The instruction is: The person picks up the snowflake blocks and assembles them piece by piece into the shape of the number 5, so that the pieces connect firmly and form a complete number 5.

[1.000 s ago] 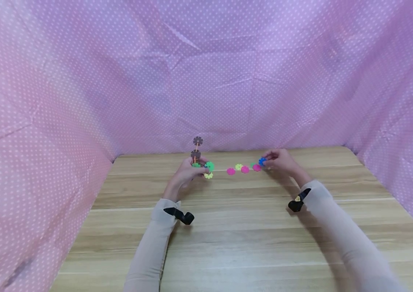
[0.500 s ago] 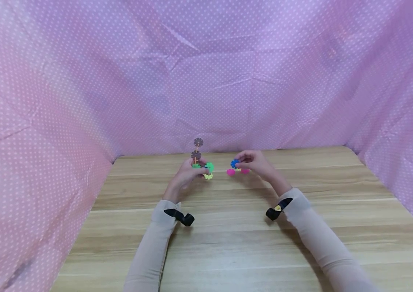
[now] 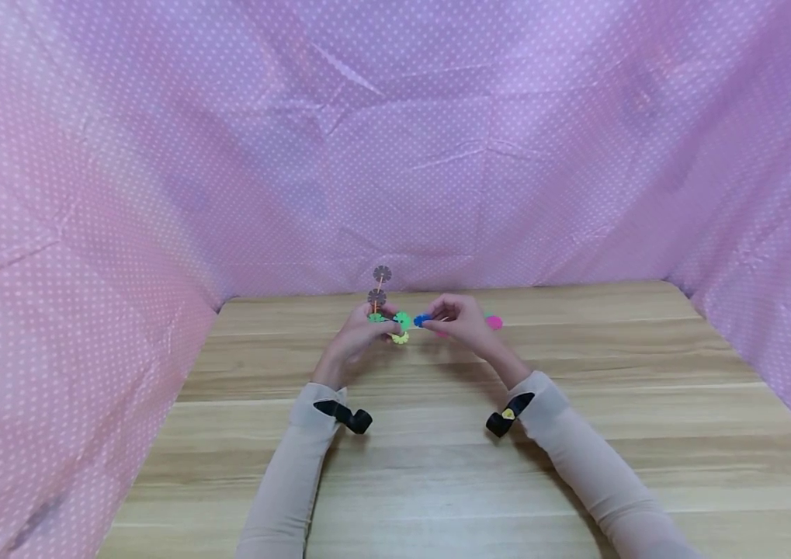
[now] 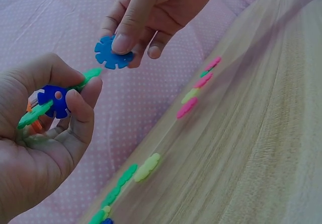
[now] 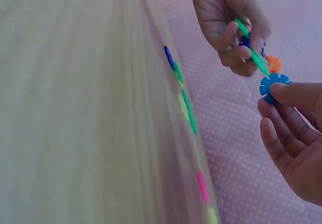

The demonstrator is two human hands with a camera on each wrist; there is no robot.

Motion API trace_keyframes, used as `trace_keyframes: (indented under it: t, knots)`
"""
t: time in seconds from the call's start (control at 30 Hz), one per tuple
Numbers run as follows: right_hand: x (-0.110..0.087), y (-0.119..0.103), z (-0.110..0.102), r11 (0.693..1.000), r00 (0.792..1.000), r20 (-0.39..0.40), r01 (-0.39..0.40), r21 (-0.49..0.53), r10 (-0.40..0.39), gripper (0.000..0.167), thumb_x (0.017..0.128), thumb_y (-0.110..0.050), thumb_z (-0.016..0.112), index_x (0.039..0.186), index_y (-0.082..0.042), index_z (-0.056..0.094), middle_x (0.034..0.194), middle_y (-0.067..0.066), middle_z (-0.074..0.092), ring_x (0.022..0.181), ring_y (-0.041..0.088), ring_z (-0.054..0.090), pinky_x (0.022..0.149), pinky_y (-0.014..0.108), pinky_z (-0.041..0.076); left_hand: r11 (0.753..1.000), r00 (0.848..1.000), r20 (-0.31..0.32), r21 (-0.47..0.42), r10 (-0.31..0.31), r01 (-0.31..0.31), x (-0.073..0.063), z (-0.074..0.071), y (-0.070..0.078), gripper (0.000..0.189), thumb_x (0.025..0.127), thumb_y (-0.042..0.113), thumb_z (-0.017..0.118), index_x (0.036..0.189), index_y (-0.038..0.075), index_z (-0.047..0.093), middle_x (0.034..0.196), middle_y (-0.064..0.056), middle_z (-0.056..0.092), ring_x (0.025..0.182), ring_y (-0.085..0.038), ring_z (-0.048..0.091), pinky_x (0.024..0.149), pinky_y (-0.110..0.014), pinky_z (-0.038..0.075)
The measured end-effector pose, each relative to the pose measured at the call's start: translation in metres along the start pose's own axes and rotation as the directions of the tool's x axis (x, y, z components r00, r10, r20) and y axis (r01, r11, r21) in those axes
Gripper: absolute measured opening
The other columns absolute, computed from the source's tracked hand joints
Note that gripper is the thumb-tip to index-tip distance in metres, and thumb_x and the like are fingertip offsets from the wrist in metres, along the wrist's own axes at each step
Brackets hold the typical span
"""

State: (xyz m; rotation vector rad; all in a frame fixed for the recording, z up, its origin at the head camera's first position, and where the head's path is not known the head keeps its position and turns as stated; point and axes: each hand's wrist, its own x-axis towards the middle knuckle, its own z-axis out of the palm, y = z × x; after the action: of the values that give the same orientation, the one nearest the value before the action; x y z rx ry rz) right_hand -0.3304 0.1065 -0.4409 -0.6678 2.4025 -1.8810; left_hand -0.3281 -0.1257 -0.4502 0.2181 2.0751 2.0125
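Note:
My left hand [image 3: 359, 332] grips a chain of slotted plastic snowflake discs. In the left wrist view the chain has a dark blue disc [image 4: 55, 100] between two green discs, with some orange behind the fingers. Two dark brown discs [image 3: 376, 297] stand up at its upper end in the head view. My right hand [image 3: 463, 322] pinches a lighter blue disc [image 4: 111, 53] between thumb and forefinger. That disc is right at the edge of the chain's end green disc [image 4: 93, 75], its slotted rim facing it. Both hands are raised near the table's far edge.
Loose discs lie along the far edge of the wooden table [image 3: 423, 466]: a pale yellow disc [image 4: 147, 167], a green disc [image 4: 126, 176], a pink disc [image 4: 187, 107] and several others. Pink dotted cloth [image 3: 437, 194] hangs behind and at both sides.
My right hand has moved left with the blue disc, from beyond the pink discs to just beside the chain. The left hand has stayed nearly still.

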Motion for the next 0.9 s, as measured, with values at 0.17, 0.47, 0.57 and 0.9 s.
trace_keyframes:
  t: [0.17, 0.47, 0.57, 0.9]
  knots:
    - [-0.008, -0.02, 0.006, 0.999, 1.0, -0.005, 0.026, -0.04, -0.027, 0.016, 0.088, 0.005, 0.075, 0.099, 0.014, 0.069, 0.097, 0.031, 0.072, 0.081, 0.014, 0.068, 0.067, 0.015, 0.056, 1.0, 1.0, 0.003, 0.003, -0.005, 0.005, 0.001, 0.0, 0.0, 0.043, 0.085, -0.004, 0.069, 0.126, -0.007, 0.057, 0.11, -0.007, 0.062, 0.082, -0.011, 0.064, 0.069, -0.021, 0.056]
    - [-0.017, -0.036, 0.008, 0.994, 0.998, -0.023, 0.064, -0.084, -0.066, 0.012, 0.089, 0.004, 0.074, 0.096, 0.012, 0.07, 0.098, 0.03, 0.072, 0.09, 0.03, 0.07, 0.072, 0.016, 0.057, 1.0, 1.0, 0.006, -0.02, -0.01, 0.01, 0.003, 0.001, -0.002, 0.049, 0.085, -0.003, 0.07, 0.133, -0.006, 0.056, 0.116, -0.01, 0.068, 0.084, -0.011, 0.066, 0.071, -0.023, 0.056]
    - [-0.016, -0.034, 0.008, 0.995, 0.997, -0.025, 0.065, -0.075, -0.067, 0.012, 0.088, 0.005, 0.074, 0.096, 0.013, 0.07, 0.099, 0.03, 0.072, 0.091, 0.033, 0.07, 0.072, 0.016, 0.058, 1.0, 1.0, 0.013, -0.012, -0.002, 0.002, 0.002, 0.002, -0.002, 0.05, 0.086, -0.003, 0.07, 0.134, -0.008, 0.056, 0.116, -0.011, 0.067, 0.084, -0.011, 0.066, 0.072, -0.024, 0.056]
    - [-0.019, -0.037, 0.01, 0.991, 0.993, -0.033, 0.111, -0.074, -0.113, 0.006, 0.086, 0.012, 0.072, 0.09, 0.015, 0.07, 0.097, 0.031, 0.072, 0.091, 0.041, 0.071, 0.074, 0.019, 0.06, 1.0, 1.0, 0.023, -0.008, -0.018, 0.018, 0.0, 0.003, 0.001, 0.048, 0.086, -0.002, 0.071, 0.132, -0.004, 0.058, 0.113, -0.009, 0.069, 0.086, -0.012, 0.066, 0.073, -0.024, 0.055]
